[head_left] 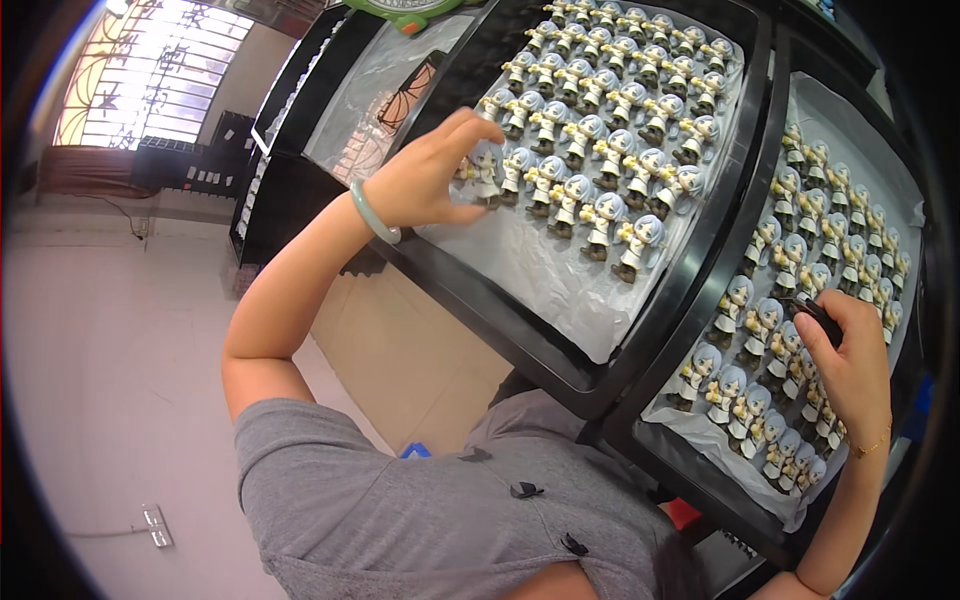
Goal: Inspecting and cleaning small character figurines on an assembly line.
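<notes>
Two black trays lined with thin white sheeting hold rows of small chibi figurines with pale blue hair, white coats and dark boots. At the near left end of the left tray [480, 300], my left hand [425, 180] curves its thumb and fingers around a figurine [486, 172], fingers at its head and thumb by its feet. Over the right tray [660, 400], my right hand [848, 355] is closed on a black-handled tool [822, 320]. The tool's thin dark tip points left among the figurines; its exact kind is not plain.
A dark phone-like slab [410, 90] lies on a sheet-covered surface beyond my left hand, near a green round object [405, 12]. Stacked black trays [270, 190] stand at the left. A power strip [157, 525] lies on the floor, lower left.
</notes>
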`<state>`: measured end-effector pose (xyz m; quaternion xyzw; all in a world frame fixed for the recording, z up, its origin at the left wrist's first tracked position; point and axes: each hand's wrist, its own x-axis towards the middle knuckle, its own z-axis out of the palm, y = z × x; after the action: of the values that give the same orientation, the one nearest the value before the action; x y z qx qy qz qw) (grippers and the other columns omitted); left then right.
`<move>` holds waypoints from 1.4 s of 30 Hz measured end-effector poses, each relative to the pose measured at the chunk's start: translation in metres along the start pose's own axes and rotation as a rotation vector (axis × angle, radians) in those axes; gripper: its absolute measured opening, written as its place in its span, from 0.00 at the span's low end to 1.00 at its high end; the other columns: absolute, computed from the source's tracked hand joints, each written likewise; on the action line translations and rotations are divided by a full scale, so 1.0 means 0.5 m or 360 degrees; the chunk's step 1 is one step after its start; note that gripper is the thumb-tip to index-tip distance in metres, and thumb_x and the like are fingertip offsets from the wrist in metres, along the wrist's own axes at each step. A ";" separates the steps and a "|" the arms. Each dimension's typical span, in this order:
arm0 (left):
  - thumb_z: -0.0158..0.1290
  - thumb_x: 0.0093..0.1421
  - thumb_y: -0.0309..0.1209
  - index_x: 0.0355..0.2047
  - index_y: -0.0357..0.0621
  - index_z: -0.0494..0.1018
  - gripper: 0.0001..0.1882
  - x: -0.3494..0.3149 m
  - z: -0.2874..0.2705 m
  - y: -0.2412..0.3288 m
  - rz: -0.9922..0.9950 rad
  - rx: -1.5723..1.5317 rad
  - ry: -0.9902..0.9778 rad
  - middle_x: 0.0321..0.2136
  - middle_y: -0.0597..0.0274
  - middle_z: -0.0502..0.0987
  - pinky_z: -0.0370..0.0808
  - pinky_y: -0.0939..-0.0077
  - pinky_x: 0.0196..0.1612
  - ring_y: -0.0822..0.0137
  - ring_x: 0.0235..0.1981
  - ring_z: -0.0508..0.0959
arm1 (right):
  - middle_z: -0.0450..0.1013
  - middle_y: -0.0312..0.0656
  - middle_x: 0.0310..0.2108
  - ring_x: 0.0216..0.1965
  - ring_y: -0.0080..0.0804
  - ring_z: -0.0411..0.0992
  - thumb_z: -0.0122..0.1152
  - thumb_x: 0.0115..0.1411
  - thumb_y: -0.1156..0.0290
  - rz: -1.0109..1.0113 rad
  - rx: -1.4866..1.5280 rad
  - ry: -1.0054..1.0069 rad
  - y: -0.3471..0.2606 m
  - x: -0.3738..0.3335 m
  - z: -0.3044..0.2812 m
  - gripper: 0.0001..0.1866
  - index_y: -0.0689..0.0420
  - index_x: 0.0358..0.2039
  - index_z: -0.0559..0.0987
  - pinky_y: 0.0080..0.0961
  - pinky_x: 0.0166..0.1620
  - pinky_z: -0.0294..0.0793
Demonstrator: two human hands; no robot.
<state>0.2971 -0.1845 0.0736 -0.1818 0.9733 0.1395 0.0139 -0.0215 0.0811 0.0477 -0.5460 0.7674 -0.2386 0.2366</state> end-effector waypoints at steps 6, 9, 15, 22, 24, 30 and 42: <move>0.53 0.48 0.26 0.52 0.43 0.56 0.30 -0.046 -0.020 -0.002 -0.0756 -0.1008 -0.0552 0.45 0.60 0.66 0.70 0.79 0.40 0.70 0.32 0.72 | 0.63 0.43 0.21 0.27 0.32 0.60 0.58 0.51 0.67 0.0395 -0.0150 -0.0442 -0.026 0.010 -0.019 0.13 0.65 0.25 0.68 0.26 0.33 0.60; 0.54 0.47 0.28 0.50 0.41 0.57 0.29 -0.048 -0.025 -0.011 -0.1204 -0.1528 -0.0534 0.34 0.61 0.71 0.71 0.76 0.39 0.71 0.30 0.72 | 0.65 0.42 0.24 0.30 0.33 0.61 0.59 0.51 0.66 0.0350 -0.0161 -0.0323 -0.014 -0.004 -0.008 0.14 0.65 0.28 0.70 0.26 0.36 0.61; 0.61 0.37 0.29 0.46 0.47 0.65 0.31 -0.067 0.023 -0.033 -0.0124 0.0014 -0.0473 0.36 0.61 0.68 0.64 0.68 0.45 0.61 0.40 0.67 | 0.57 0.41 0.13 0.17 0.29 0.54 0.59 0.49 0.70 -0.0296 -0.0148 0.0403 0.010 -0.015 0.024 0.15 0.66 0.18 0.64 0.27 0.22 0.54; 0.63 0.32 0.28 0.45 0.53 0.67 0.34 -0.053 0.027 -0.035 -0.0166 0.0418 -0.0629 0.39 0.65 0.68 0.57 0.66 0.51 0.59 0.44 0.64 | 0.57 0.43 0.13 0.16 0.31 0.55 0.59 0.49 0.70 -0.0038 -0.0060 0.0046 0.000 -0.007 0.004 0.15 0.66 0.18 0.64 0.27 0.22 0.55; 0.63 0.31 0.28 0.45 0.53 0.67 0.34 -0.049 0.018 -0.027 -0.0150 0.0413 -0.0637 0.39 0.64 0.68 0.57 0.67 0.51 0.59 0.45 0.64 | 0.59 0.44 0.12 0.16 0.33 0.57 0.60 0.49 0.70 0.0027 -0.0069 -0.0028 -0.008 -0.006 -0.007 0.15 0.67 0.18 0.65 0.27 0.22 0.56; 0.58 0.39 0.25 0.40 0.42 0.69 0.23 0.050 -0.070 0.051 -0.0103 -0.0055 -0.0376 0.36 0.57 0.71 0.67 0.67 0.44 0.59 0.41 0.70 | 0.70 0.50 0.18 0.24 0.46 0.70 0.58 0.50 0.60 -0.0197 -0.0265 -0.0287 -0.028 0.001 -0.019 0.15 0.62 0.19 0.74 0.38 0.29 0.67; 0.53 0.49 0.37 0.39 0.40 0.73 0.19 0.696 0.115 0.417 0.0157 0.0887 -0.0692 0.33 0.52 0.77 0.73 0.66 0.37 0.56 0.36 0.76 | 0.73 0.51 0.26 0.31 0.48 0.73 0.54 0.53 0.55 -0.0117 -0.0352 -0.0442 0.005 -0.026 -0.026 0.20 0.62 0.23 0.78 0.39 0.36 0.72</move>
<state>-0.1036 -0.1035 0.0469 -0.0898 0.9559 -0.0955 0.2629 -0.0278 0.0956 0.0575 -0.6239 0.7286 -0.0837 0.2699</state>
